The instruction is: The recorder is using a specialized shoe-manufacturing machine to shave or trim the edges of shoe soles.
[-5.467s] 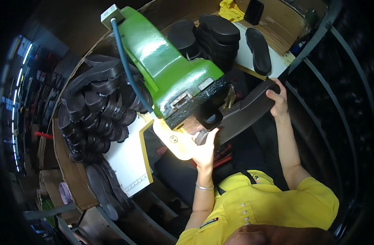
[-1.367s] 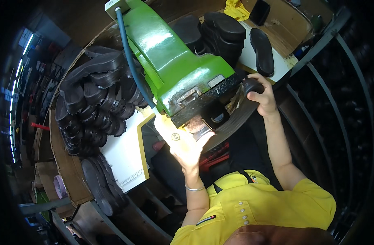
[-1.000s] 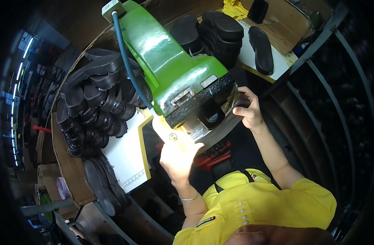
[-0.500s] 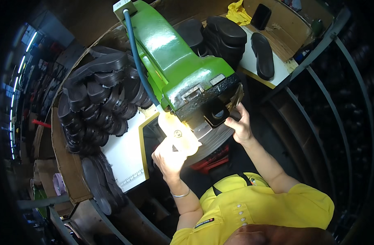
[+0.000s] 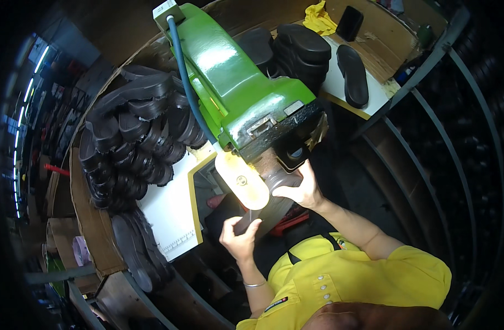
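Below the head of a green machine [image 5: 246, 93], I hold a dark shoe sole [image 5: 281, 180] between both hands. My left hand [image 5: 239, 240] pinches its near end, thumb on one side and fingers on the other. My right hand [image 5: 305, 190] grips the far part, close under the machine's black front. A bright lamp [image 5: 242, 179] on a blue flexible hose [image 5: 187, 82] hangs over the middle of the sole and hides part of it. Whether the sole touches a working part of the machine is hidden.
Dark soles with ragged edges [image 5: 136, 132] are piled left on a white tabletop [image 5: 166, 220], others [image 5: 133, 250] beside its edge. More soles [image 5: 304, 49] stand behind the machine. One sole [image 5: 352, 77] lies at the right, near a yellow cloth [image 5: 319, 18]. Metal racks [image 5: 428, 121] curve along the right.
My left hand has moved down and slightly right, out from beside the lamp. My right hand has shifted left and down, nearer the lamp. More of the sole now shows.
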{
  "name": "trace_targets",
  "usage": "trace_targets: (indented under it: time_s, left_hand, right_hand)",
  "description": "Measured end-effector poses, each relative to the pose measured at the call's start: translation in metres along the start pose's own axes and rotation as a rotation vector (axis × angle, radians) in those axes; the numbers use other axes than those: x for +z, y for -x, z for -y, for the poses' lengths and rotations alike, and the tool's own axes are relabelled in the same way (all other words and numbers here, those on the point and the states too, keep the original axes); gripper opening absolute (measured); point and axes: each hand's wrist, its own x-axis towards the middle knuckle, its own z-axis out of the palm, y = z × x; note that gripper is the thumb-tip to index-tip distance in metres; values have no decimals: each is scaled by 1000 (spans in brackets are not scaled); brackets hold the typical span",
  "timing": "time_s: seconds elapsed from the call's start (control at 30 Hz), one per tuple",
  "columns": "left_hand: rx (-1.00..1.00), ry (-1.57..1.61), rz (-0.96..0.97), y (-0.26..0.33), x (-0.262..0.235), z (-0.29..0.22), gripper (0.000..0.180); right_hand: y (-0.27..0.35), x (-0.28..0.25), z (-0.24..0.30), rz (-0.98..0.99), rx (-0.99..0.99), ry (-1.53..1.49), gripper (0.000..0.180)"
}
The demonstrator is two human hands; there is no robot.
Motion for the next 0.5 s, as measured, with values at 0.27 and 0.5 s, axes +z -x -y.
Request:
trace_targets:
  time_s: [0.27,0.5]
  left_hand:
    - [-75,436,162,44,49,-10,41]
    - [279,142,151,-12,60,-42,30]
  right_hand:
    - [10,-1,-8,74,33,38,63]
    - [13,-22,4,-7,93,-133,47]
